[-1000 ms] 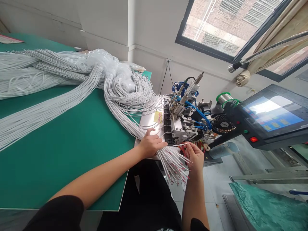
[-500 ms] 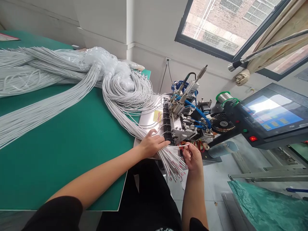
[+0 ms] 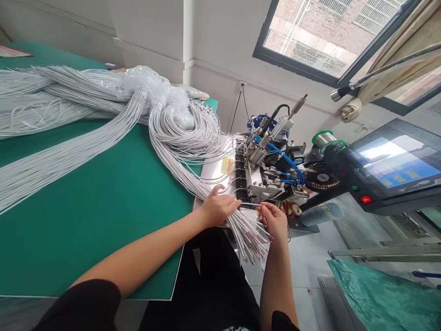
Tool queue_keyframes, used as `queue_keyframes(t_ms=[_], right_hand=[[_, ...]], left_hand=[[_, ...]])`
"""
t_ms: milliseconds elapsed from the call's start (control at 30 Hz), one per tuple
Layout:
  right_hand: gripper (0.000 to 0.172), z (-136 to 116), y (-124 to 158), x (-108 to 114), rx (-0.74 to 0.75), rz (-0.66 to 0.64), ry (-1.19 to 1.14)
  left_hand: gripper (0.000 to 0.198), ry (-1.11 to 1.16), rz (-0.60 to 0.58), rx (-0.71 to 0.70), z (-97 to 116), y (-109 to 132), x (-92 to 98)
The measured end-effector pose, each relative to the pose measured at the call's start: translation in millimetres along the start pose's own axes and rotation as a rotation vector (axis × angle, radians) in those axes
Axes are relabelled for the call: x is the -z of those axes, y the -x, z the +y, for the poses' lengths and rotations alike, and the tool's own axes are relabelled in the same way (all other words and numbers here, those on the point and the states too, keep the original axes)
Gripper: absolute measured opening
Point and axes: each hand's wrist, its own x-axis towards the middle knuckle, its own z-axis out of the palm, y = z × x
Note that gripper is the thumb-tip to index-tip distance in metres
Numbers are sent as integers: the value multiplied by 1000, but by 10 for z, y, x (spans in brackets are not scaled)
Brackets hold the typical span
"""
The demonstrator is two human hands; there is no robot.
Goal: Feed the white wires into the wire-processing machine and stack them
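Observation:
A thick bundle of thin white wires [image 3: 165, 133] runs across the green table [image 3: 86, 216] to a small soldering machine [image 3: 268, 170]. My left hand [image 3: 215, 208] is closed over the bundle at the table's edge, where the stripped, red-tipped wire ends [image 3: 250, 236] fan out below it. My right hand [image 3: 274, 220] pinches a single white wire [image 3: 248, 204] by its end, just in front of the machine's black fixture row [image 3: 240, 179].
A touchscreen console [image 3: 392, 165] with a red button stands right of the machine, with a small black fan [image 3: 320, 177] and a solder spool [image 3: 324, 138] between them. More white wire heaps [image 3: 41, 101] and clear plastic lie at the table's back. A green sheet [image 3: 382, 294] lies on the floor.
My right hand has moved left and slightly up, closer to my left hand and the fixture, still pinching the single wire. My left hand stays on the bundle.

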Motion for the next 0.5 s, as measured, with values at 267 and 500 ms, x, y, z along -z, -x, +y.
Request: queue_keyframes(t_ms=[267, 500], right_hand=[[35, 14, -59, -32, 218, -14, 492], [27, 38, -176, -67, 236, -112, 458]], left_hand=[[25, 3, -114, 94, 37, -17, -31], [14, -28, -97, 114, 42, -36, -12]])
